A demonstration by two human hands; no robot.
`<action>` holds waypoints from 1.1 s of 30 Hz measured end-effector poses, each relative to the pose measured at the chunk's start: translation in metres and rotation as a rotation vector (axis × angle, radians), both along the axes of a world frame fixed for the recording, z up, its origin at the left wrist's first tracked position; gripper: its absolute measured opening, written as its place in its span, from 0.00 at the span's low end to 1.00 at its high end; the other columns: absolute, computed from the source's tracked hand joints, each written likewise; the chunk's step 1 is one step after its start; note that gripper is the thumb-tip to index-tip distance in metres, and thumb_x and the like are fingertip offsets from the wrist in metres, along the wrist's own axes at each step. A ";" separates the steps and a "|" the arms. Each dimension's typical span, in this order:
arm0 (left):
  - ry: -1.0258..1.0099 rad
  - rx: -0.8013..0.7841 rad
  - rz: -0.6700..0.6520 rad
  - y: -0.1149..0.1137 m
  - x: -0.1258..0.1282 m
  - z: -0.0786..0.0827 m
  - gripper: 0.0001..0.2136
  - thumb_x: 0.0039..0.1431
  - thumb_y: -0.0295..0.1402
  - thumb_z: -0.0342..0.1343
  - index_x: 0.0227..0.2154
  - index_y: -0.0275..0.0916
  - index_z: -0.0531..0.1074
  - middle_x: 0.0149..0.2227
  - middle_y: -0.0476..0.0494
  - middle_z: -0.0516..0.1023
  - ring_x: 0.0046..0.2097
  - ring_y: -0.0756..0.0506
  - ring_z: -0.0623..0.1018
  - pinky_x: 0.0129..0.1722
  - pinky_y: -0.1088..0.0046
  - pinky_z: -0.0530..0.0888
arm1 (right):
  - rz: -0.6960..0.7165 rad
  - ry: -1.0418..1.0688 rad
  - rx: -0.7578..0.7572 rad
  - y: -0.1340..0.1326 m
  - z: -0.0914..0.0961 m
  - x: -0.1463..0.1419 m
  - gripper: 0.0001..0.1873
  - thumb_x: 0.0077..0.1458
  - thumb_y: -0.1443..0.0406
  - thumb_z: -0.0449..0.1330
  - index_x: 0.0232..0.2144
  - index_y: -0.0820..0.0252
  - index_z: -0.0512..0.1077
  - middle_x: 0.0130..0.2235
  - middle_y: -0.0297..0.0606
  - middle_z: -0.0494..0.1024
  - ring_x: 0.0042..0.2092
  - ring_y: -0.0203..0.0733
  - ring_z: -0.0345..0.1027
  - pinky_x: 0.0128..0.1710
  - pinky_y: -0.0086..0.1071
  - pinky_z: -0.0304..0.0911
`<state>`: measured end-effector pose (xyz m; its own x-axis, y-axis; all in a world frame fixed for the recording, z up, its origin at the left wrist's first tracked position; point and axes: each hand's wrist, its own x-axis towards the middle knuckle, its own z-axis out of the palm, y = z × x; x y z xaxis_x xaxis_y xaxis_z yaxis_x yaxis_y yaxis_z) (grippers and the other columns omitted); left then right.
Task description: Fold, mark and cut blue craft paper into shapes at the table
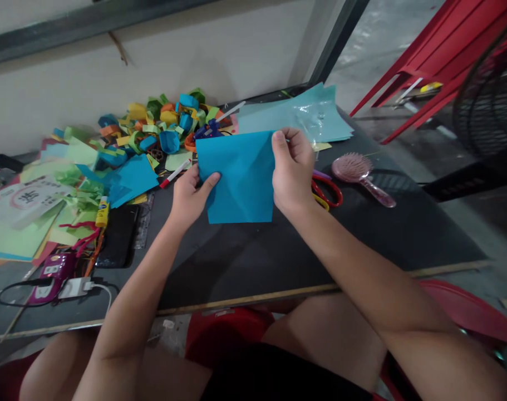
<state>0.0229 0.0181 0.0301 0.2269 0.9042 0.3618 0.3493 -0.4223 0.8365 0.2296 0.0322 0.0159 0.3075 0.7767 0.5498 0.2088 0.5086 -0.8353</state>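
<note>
A blue sheet of paper (240,184) is held up above the dark table, roughly square in outline. My left hand (191,192) grips its left edge, thumb on the near face and fingers behind. At the upper right corner my right hand (293,167) pinches the sheet between thumb and fingers. Just left of the left hand lies a white marker with a red cap (176,172). Beside my right wrist are scissors with red handles (332,189), partly hidden, and a pink hairbrush (359,172).
Colourful paper pieces (153,125) are heaped by the wall, with a blue glue gun (207,131) near them. Light blue sheets (270,115) lie behind. To the left are a black phone (117,236), a glue stick (102,211) and a white charger (74,288). A fan (491,94) stands right.
</note>
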 end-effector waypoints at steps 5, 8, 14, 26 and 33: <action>-0.141 -0.064 -0.076 0.005 -0.008 -0.006 0.23 0.57 0.54 0.56 0.44 0.40 0.74 0.45 0.41 0.81 0.47 0.41 0.79 0.46 0.61 0.78 | 0.246 -0.002 -0.121 -0.005 0.020 0.007 0.22 0.57 0.45 0.58 0.45 0.51 0.74 0.38 0.35 0.80 0.45 0.46 0.76 0.41 0.41 0.76; -0.144 -0.162 -0.116 0.007 -0.013 -0.008 0.24 0.56 0.56 0.57 0.44 0.39 0.74 0.44 0.39 0.80 0.47 0.41 0.79 0.46 0.61 0.78 | 0.268 0.004 -0.153 -0.006 0.023 0.010 0.21 0.54 0.48 0.62 0.43 0.52 0.77 0.36 0.35 0.82 0.44 0.46 0.77 0.43 0.42 0.77; -0.081 -0.024 -0.005 0.003 -0.012 0.007 0.37 0.43 0.54 0.67 0.55 0.45 0.66 0.54 0.38 0.74 0.54 0.38 0.75 0.45 0.64 0.78 | 0.245 -0.060 0.007 -0.018 0.031 0.000 0.13 0.53 0.53 0.66 0.38 0.51 0.79 0.33 0.34 0.83 0.38 0.47 0.78 0.39 0.43 0.78; -0.098 -0.016 0.056 0.005 -0.027 0.011 0.17 0.41 0.48 0.70 0.26 0.40 0.80 0.22 0.49 0.77 0.26 0.48 0.75 0.24 0.72 0.72 | 0.153 -0.248 0.103 -0.054 0.061 -0.017 0.09 0.55 0.57 0.66 0.38 0.52 0.78 0.35 0.34 0.82 0.40 0.47 0.79 0.43 0.42 0.77; 0.125 0.422 0.210 -0.006 -0.051 0.033 0.07 0.59 0.42 0.59 0.31 0.52 0.81 0.39 0.49 0.83 0.48 0.41 0.80 0.49 0.56 0.76 | 0.292 -0.317 0.197 -0.040 0.042 -0.016 0.02 0.56 0.62 0.65 0.34 0.49 0.78 0.38 0.31 0.83 0.43 0.43 0.78 0.49 0.42 0.75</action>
<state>-0.0278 0.0121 0.0635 0.1203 0.7155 0.6882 0.5504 -0.6250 0.5536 0.2137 -0.0082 0.0576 -0.1148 0.6769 0.7270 0.2622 0.7266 -0.6351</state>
